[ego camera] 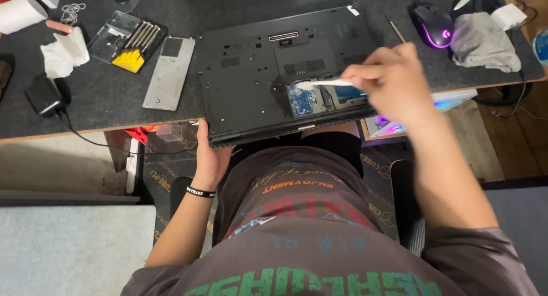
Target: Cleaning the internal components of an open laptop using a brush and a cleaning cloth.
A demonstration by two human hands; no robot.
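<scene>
Slippage is my worry: my right hand (394, 82) pinches a white plastic pry tool (325, 83) over the upturned laptop (257, 73)'s open bay at the counter (103, 96) edge, my left hand (210, 159) gripping its overhanging corner, so exposed circuitry could get gouged.

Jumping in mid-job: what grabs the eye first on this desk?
The black laptop, lying upside down mid-desk with a hatch open onto a blue circuit board. The right hand holds a pale stick-like tool over that opening, while the left hand grips the laptop's near edge. A glowing purple mouse sits at the far right.
</scene>
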